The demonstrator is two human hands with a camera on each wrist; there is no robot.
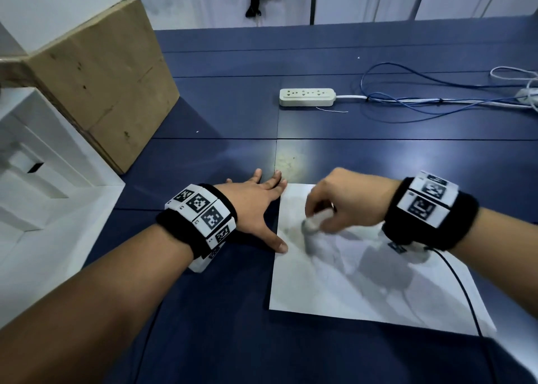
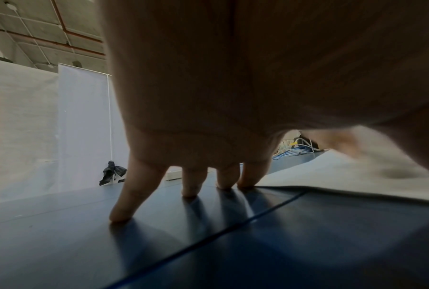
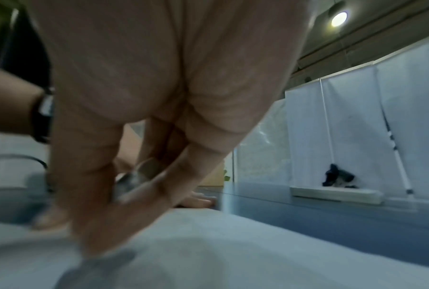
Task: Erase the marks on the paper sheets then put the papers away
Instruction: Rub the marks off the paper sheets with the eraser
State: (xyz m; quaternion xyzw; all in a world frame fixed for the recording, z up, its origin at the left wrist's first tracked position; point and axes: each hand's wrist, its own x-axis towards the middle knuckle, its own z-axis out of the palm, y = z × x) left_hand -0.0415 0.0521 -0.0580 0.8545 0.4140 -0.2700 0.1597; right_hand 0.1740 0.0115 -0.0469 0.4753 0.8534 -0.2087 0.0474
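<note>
A white paper sheet (image 1: 364, 276) lies on the dark blue table (image 1: 221, 311), with a grey smudge in its upper left part. My right hand (image 1: 343, 206) pinches a small whitish eraser (image 1: 314, 223) and presses it on the smudge; the hand is motion-blurred. In the right wrist view the fingers (image 3: 90, 176) curl round the eraser (image 3: 137, 178) above the paper (image 3: 233, 254). My left hand (image 1: 256, 206) lies flat with spread straight fingers at the sheet's left edge, thumb and forefinger touching the edge. Its fingertips (image 2: 119, 215) press the table beside the paper (image 2: 332, 176).
A cardboard box (image 1: 96, 77) stands at the back left, with white shelving (image 1: 35, 165) beside it. A white power strip (image 1: 307, 97) and blue and white cables (image 1: 436, 98) lie at the back right. A black wire (image 1: 463, 290) runs from my right wrist across the sheet.
</note>
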